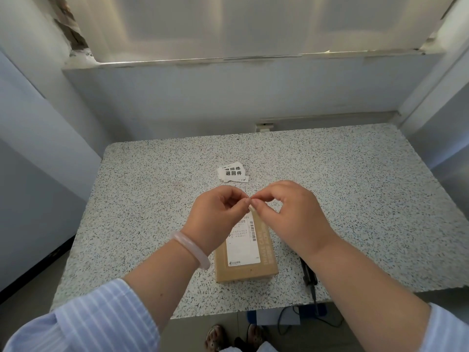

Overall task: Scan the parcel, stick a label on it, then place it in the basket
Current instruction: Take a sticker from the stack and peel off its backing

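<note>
A brown cardboard parcel [245, 257] with a white shipping label lies flat on the speckled table [342, 199], near its front edge. Just above the parcel's far end my left hand [218, 214] and my right hand [286, 212] meet fingertip to fingertip. Both pinch a small white label [252, 207] between thumb and fingers; most of the label is hidden by the fingers. A small pile of white labels with black print [232, 172] rests on the table beyond my hands.
A dark scanner [310, 274] with a cable lies at the table's front edge, right of the parcel and partly under my right forearm. Walls close in the table at the back and on both sides. No basket is in view.
</note>
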`<act>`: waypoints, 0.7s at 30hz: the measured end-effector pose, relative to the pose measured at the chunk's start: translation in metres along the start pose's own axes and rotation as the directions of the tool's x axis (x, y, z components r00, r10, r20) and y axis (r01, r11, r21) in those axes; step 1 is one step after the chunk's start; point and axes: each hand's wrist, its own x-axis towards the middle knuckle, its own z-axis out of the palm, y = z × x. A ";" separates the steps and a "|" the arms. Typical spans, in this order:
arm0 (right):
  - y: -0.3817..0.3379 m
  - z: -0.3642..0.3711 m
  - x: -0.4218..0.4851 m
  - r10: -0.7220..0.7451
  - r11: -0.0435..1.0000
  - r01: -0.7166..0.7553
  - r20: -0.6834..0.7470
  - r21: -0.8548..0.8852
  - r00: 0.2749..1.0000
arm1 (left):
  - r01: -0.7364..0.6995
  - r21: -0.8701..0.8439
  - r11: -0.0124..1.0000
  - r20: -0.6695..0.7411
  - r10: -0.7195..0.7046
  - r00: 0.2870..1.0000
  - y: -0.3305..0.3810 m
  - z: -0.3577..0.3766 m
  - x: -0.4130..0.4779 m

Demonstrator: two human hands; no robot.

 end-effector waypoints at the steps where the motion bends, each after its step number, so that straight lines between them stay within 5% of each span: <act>1: -0.001 -0.001 0.001 0.003 1.000 -0.003 0.005 0.001 1.000 | -0.034 0.052 0.998 -0.009 0.034 0.999 0.000 0.000 0.000; 9: -0.002 -0.002 0.007 -0.069 0.992 0.073 0.049 -0.099 0.996 | -0.287 0.428 0.857 0.008 0.314 0.949 0.007 -0.002 0.001; 21: -0.006 0.005 0.008 -0.190 0.965 0.185 -0.008 -0.187 0.982 | -0.292 0.449 0.845 -0.001 0.327 0.945 0.002 -0.005 0.001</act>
